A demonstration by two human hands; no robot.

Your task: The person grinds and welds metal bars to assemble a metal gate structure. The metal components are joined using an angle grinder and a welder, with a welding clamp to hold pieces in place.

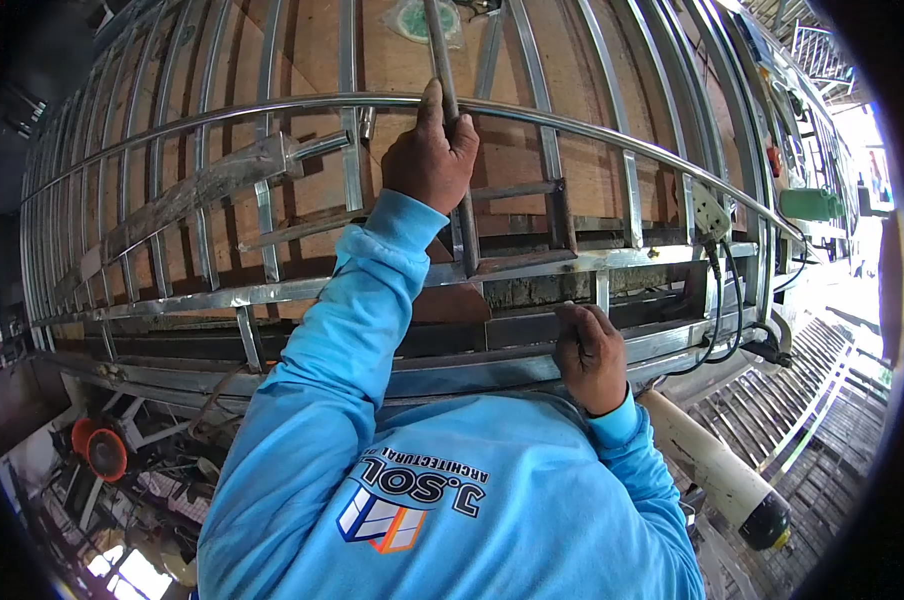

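My left hand point(432, 150) is closed around a dark metal bar point(438, 45) that runs away from me across the frame. Below that hand, the bar meets a small rectangular frame of dark metal point(566, 222). A long shiny round pipe point(302, 101) lies crosswise, passing right by my left knuckles. My right hand point(590, 355) is close to my body, over the near rail point(472, 372), with its fingers curled in; whatever may be inside them is hidden. Left of my left hand lies a tube in clear plastic wrap point(212, 178).
Parallel metal bars point(264, 200) lie over brown boards point(392, 60). A grey electrical box point(710, 215) with black cables point(729, 300) sits at right, near a green container point(810, 204). A white cylinder point(717, 465) stands lower right; an orange round object point(105, 454) is lower left.
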